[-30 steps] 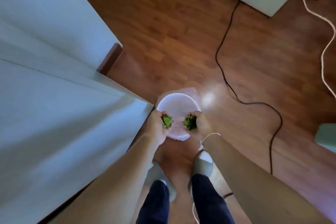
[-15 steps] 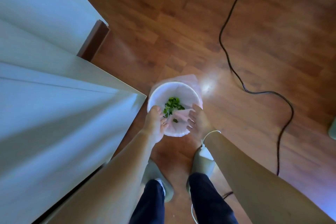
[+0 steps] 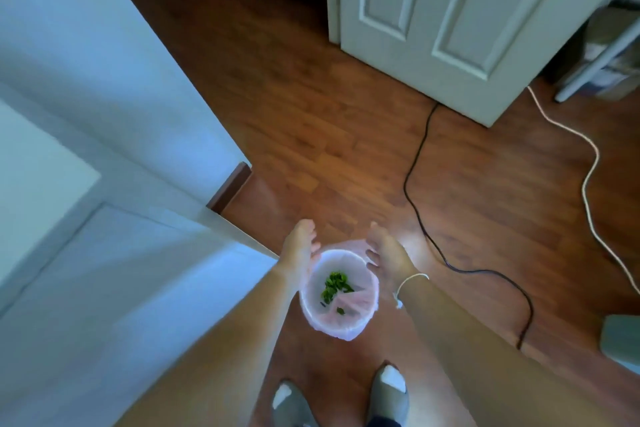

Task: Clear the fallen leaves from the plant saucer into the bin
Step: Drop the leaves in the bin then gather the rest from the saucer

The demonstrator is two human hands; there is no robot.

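Observation:
A small round white bin [image 3: 360,326] lined with a pale pink bag stands on the wooden floor in front of my feet. Green leaves [image 3: 335,285] lie in a heap inside it, with a couple of stray bits lower down. My left hand [image 3: 300,246] hovers over the bin's far left rim, fingers apart and empty. My right hand [image 3: 386,251] hovers over the far right rim, also open and empty, with a thin white string around its wrist. The plant saucer is not in view.
A white cabinet or wall [image 3: 104,184] fills the left side, its corner close to the bin. A black cable [image 3: 420,218] and a white cable [image 3: 588,177] snake across the floor on the right. A white panelled door [image 3: 450,17] stands behind. A grey object [image 3: 620,343] sits at the right edge.
Both hands held leaves over the bin, then let them fall in. The hands have since lifted and spread apart, and my view has tilted up towards the door.

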